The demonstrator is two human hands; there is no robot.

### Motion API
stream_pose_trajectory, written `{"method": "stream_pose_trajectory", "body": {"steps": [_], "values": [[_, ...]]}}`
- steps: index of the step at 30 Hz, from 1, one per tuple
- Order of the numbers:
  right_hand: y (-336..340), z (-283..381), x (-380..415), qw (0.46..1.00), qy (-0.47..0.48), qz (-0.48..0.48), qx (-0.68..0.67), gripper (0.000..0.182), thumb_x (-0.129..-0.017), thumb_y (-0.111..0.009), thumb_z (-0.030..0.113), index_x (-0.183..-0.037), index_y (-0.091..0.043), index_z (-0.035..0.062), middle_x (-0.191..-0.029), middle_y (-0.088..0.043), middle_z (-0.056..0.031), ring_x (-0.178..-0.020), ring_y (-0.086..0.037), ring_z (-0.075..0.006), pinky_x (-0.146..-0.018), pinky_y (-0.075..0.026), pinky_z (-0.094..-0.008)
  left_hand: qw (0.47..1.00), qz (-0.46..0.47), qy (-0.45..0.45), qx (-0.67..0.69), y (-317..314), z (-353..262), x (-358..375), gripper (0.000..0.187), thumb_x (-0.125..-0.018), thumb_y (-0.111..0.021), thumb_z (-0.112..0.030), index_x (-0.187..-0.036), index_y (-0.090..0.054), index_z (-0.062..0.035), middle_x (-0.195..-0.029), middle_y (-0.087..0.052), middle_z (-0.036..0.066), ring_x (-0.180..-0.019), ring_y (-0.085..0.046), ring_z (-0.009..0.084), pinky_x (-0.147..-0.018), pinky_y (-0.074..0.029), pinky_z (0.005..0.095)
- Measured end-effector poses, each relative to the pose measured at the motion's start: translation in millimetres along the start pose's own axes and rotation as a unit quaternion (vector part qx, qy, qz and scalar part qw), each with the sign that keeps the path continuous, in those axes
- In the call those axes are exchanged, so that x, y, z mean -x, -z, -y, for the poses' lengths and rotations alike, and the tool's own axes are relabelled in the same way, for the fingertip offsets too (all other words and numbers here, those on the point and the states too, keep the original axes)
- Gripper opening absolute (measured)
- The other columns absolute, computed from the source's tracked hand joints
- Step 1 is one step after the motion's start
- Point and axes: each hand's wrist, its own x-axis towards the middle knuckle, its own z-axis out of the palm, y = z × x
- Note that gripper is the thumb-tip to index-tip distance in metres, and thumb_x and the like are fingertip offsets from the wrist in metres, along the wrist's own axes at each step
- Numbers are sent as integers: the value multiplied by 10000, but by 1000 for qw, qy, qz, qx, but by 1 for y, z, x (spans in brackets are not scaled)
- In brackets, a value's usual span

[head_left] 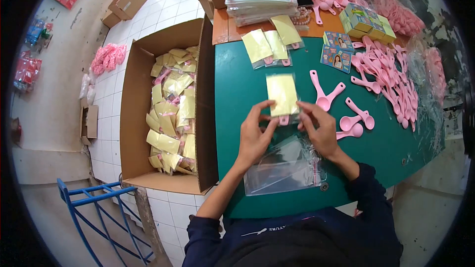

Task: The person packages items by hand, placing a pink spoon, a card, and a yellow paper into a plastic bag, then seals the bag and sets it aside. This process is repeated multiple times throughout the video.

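Note:
A clear plastic packet with a pale yellow card inside sits in front of me, the end of a pink spoon showing at its lower edge. My left hand grips its left side between thumb and index finger. At the lower right corner, my right hand pinches the plastic with bent fingers. Just below both hands lie flat empty clear bags on the green tabletop. Several loose pink spoons rest to the right of my right hand.
To my left stands a big cardboard box of finished-looking yellow packets. Three packets lie farther back, near stacked clear bags. Printed cards and a pink spoon pile occupy the right. A blue metal rack stands lower left.

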Motion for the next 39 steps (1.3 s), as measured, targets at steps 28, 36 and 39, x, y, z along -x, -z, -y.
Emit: {"method": "stream_pose_trajectory", "body": {"steps": [28,36,39], "values": [[90,-15,-11,975,-28,-4,221,276,-732,-585,13,-1006,-577,38,-911,-477,-116,-809,-553,-215,-677,-487,-296,989,67,-103,-84,-24,-12,39,285,-709,-724,-45,-957,-588,-13,-806,-586,98,-716,-599,193,-641,-486,307],[81,-12,-15,927,95,128,340,275,-744,-635,46,-1015,-616,84,-1028,-525,-112,-953,-493,-293,-842,-420,-392,987,71,-53,-132,-19,-6,37,161,-764,-695,-89,-886,-632,-7,-865,-656,109,-745,-646,192,-661,-498,292],[77,-5,-9,910,67,156,378,252,-728,-680,93,-961,-589,75,-1000,-530,-92,-958,-493,-284,-805,-416,-406,982,76,-38,-167,-16,-8,41,131,-800,-666,-103,-892,-651,-10,-935,-665,126,-806,-658,213,-692,-504,302]]}}
